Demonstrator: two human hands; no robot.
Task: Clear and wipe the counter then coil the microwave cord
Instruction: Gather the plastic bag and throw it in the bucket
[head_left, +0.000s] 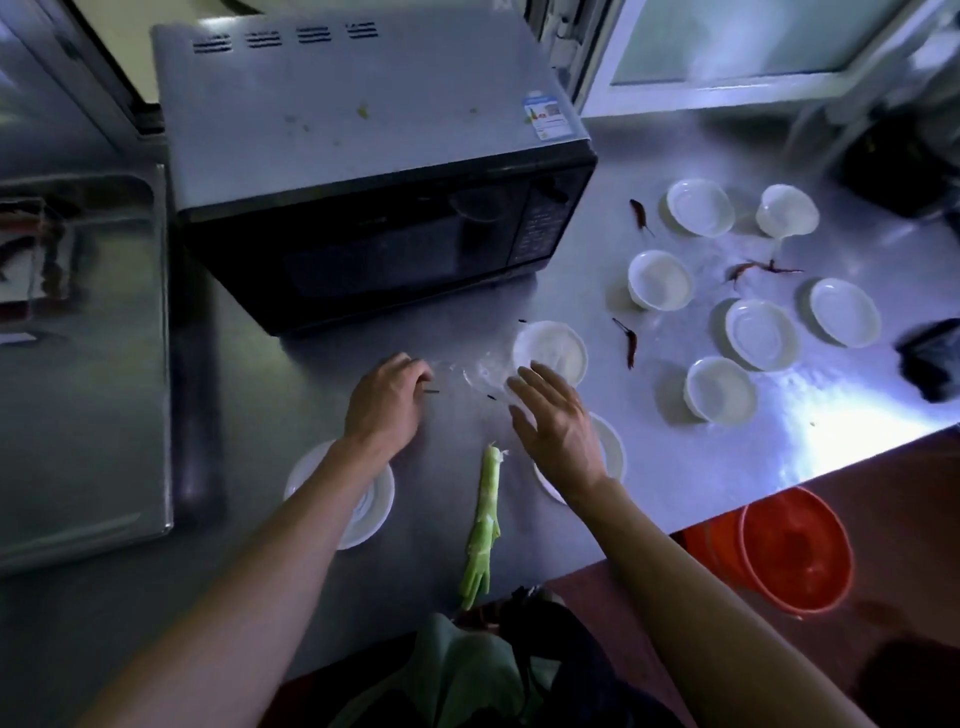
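Our left hand curls its fingers on a crumpled piece of clear plastic film lying on the steel counter. Our right hand hovers beside it, fingers spread wide. The black microwave sits just beyond both hands.

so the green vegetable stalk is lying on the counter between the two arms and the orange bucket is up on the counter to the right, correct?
Not quite. The green vegetable stalk does lie on the counter between the two arms, but the orange bucket is not on the counter: it sits lower down on the floor, beyond the counter's right-hand edge. The head view shows this.
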